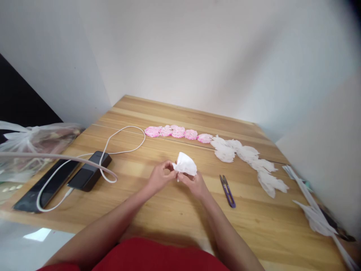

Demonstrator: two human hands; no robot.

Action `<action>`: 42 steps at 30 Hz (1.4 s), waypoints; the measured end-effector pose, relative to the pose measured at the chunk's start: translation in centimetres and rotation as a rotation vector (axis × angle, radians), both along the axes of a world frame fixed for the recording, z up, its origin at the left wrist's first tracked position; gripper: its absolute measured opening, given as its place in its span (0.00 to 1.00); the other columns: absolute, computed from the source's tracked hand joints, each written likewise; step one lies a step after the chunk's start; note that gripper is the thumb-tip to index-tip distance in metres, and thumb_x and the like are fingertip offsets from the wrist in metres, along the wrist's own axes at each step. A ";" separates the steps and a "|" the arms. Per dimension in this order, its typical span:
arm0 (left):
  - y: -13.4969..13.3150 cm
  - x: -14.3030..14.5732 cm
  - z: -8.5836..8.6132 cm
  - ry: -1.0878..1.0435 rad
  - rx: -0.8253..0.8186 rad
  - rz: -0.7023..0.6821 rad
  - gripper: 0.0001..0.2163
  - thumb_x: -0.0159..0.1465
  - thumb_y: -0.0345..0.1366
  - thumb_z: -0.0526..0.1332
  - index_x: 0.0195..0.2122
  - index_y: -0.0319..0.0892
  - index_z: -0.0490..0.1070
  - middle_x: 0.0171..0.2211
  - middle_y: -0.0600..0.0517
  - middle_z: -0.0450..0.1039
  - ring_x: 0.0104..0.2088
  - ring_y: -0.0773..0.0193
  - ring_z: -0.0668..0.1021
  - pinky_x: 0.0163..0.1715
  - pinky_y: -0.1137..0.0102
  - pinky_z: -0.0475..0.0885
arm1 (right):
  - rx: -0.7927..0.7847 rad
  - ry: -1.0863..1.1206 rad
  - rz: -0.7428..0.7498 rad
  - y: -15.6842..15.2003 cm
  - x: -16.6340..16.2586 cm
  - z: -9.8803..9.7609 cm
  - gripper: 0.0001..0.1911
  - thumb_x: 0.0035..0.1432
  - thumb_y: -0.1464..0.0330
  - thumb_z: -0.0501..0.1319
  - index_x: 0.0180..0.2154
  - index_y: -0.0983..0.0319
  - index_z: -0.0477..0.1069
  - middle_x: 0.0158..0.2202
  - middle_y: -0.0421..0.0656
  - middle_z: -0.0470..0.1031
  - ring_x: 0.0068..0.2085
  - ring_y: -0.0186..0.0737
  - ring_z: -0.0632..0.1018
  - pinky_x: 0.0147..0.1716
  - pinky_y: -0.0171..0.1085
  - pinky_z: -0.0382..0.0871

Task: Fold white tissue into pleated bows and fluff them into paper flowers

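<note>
A white tissue-like flower [186, 164] is held between both hands above the middle of the wooden table [186, 226]. My left hand [161, 175] pinches its gathered end from the left. From below and the right, my right hand [194, 183] grips the same piece, its fingers partly hidden. Just right of my right hand lies a pair of thread snips [227, 191] with purple handles, blades pointing away. Beyond the hands, a row of pink-edged paper flowers [178, 131] runs into several white ones [248, 152] trailing off to the right.
On the left lie a black power bank [97, 165] with a white cable [124, 151] looping from it, and a dark phone [46, 188]. A clear plastic bag [39, 145] sits at the left edge. White strips [313, 203] lie along the right edge; walls stand behind.
</note>
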State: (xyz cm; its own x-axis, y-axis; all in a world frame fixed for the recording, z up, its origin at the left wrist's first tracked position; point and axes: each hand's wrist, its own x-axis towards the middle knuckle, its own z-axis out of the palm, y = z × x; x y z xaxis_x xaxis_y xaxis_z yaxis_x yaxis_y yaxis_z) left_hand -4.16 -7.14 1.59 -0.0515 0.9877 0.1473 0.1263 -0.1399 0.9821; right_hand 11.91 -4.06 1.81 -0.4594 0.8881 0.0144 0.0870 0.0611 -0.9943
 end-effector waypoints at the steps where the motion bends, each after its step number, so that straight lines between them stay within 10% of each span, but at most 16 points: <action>1: 0.0 -0.1 0.1 0.080 0.051 0.028 0.01 0.54 0.31 0.60 0.28 0.40 0.69 0.27 0.53 0.73 0.30 0.66 0.74 0.33 0.72 0.68 | 0.010 -0.007 -0.043 0.0 0.1 0.0 0.15 0.49 0.61 0.66 0.37 0.63 0.76 0.34 0.44 0.79 0.35 0.42 0.77 0.37 0.39 0.72; 6: -0.3 -0.2 0.6 0.311 0.186 0.072 0.03 0.56 0.31 0.62 0.32 0.41 0.72 0.30 0.52 0.75 0.33 0.63 0.75 0.38 0.70 0.68 | 0.023 0.022 -0.260 0.1 0.0 0.2 0.14 0.46 0.61 0.66 0.34 0.63 0.77 0.31 0.43 0.79 0.32 0.42 0.77 0.33 0.38 0.71; 15: -0.3 0.6 0.5 0.094 0.015 -0.029 0.16 0.59 0.34 0.61 0.49 0.41 0.72 0.40 0.50 0.78 0.39 0.62 0.77 0.43 0.71 0.69 | 0.071 0.085 -0.378 -0.3 -0.9 -0.2 0.13 0.47 0.66 0.66 0.37 0.62 0.77 0.34 0.42 0.80 0.34 0.41 0.76 0.37 0.38 0.69; 28: -0.5 0.1 0.4 0.436 0.165 0.114 0.10 0.62 0.31 0.56 0.40 0.43 0.77 0.36 0.47 0.78 0.38 0.57 0.76 0.43 0.66 0.65 | 0.138 -0.051 -0.417 -0.9 -1.7 0.0 0.09 0.49 0.68 0.62 0.35 0.63 0.75 0.30 0.39 0.76 0.30 0.36 0.70 0.32 0.34 0.64; 42: 1.2 0.3 1.2 -0.323 -0.190 -0.195 0.12 0.51 0.42 0.66 0.27 0.38 0.78 0.25 0.50 0.77 0.28 0.63 0.74 0.33 0.70 0.68 | 0.139 -0.012 -0.195 0.3 0.4 1.6 0.21 0.42 0.67 0.69 0.42 0.61 0.74 0.40 0.44 0.79 0.40 0.45 0.76 0.41 0.40 0.70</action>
State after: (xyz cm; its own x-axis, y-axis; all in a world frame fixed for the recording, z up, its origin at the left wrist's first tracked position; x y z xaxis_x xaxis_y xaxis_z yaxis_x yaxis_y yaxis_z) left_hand -3.89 -5.99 2.75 0.1255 0.9916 -0.0319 -0.2032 0.0571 0.9775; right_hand 12.32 -3.73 3.38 -0.2798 0.9500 0.1383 0.1219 0.1780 -0.9764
